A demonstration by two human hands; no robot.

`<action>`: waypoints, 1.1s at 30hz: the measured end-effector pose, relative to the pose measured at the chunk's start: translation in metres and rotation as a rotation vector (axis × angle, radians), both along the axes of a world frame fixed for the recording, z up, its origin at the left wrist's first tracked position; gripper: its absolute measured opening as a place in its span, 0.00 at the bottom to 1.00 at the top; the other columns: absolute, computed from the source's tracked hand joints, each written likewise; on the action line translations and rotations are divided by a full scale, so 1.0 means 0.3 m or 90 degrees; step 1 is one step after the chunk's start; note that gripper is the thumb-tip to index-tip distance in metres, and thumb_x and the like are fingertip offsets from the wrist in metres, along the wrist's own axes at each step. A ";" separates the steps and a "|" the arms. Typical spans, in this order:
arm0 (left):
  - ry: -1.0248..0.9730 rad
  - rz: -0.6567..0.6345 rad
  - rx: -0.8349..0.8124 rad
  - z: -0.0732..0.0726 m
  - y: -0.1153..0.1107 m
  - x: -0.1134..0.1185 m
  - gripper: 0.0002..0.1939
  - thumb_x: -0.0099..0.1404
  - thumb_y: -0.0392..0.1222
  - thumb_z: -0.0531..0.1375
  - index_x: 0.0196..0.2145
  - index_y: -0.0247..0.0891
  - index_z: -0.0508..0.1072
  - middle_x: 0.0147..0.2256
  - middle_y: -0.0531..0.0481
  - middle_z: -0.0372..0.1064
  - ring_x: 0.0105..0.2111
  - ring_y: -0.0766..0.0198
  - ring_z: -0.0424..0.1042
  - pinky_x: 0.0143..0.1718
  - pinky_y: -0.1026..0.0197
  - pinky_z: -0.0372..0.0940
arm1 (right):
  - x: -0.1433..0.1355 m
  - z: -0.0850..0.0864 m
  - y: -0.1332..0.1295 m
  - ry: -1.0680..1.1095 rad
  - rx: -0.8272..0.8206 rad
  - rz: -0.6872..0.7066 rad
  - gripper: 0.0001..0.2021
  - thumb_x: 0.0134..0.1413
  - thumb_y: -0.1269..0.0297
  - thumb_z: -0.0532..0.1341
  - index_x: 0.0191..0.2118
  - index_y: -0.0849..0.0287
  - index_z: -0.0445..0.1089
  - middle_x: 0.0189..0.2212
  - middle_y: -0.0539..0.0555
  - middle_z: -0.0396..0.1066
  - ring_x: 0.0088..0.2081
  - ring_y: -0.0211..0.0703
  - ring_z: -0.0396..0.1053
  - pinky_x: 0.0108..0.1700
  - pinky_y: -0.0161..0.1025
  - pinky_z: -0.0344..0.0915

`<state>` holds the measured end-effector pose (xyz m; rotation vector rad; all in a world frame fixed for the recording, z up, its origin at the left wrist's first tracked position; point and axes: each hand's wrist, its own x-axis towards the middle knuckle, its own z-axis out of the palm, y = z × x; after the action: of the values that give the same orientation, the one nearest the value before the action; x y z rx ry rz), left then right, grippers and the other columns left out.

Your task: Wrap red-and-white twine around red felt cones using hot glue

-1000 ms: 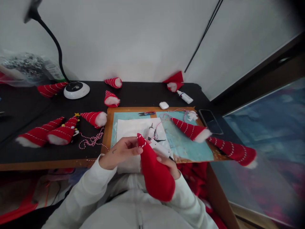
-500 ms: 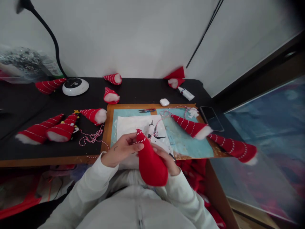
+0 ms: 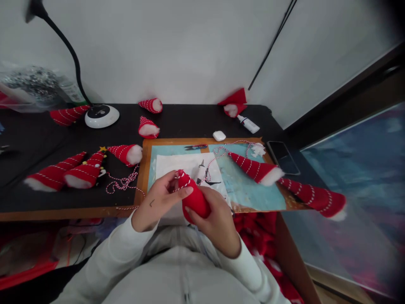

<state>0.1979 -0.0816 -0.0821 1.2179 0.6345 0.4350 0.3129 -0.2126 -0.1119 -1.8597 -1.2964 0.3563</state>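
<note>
Between my hands, over the table's front edge, is a red felt cone (image 3: 196,202) with red-and-white twisted cord wound about its tip. My left hand (image 3: 163,196) pinches the cone near that tip, thumb lying over the cord. Wrapped round the cone's lower, wider part is my right hand (image 3: 218,219), its thumb across the front. Just beyond them, a white glue bottle (image 3: 201,172) with a dark nozzle lies on a white sheet (image 3: 171,162). Loose twisted cord (image 3: 122,183) is tangled on the table to the left.
Several finished red cones lie about, including a star-topped cone (image 3: 87,171) at left and a striped cone (image 3: 255,168) at right. Pliers (image 3: 195,147), a white case (image 3: 219,135), a phone (image 3: 283,157), a small bottle (image 3: 249,124) and a lamp (image 3: 101,117) are on the table.
My right hand has shifted from behind the cone to grasp round its lower part, thumb in front. The cone's wide end has tipped away from view. My left hand stays at the tip.
</note>
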 end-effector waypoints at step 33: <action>-0.048 0.056 -0.071 -0.025 0.028 -0.009 0.21 0.50 0.50 0.74 0.34 0.35 0.74 0.23 0.58 0.61 0.21 0.75 0.54 0.22 0.70 0.53 | 0.026 -0.053 -0.012 0.286 0.101 0.039 0.22 0.63 0.50 0.58 0.59 0.51 0.65 0.60 0.58 0.67 0.62 0.55 0.62 0.64 0.53 0.57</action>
<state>0.1952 -0.0733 -0.0895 1.0657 0.6412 0.5105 0.3206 -0.2163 -0.1278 -1.5001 -1.0397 0.6434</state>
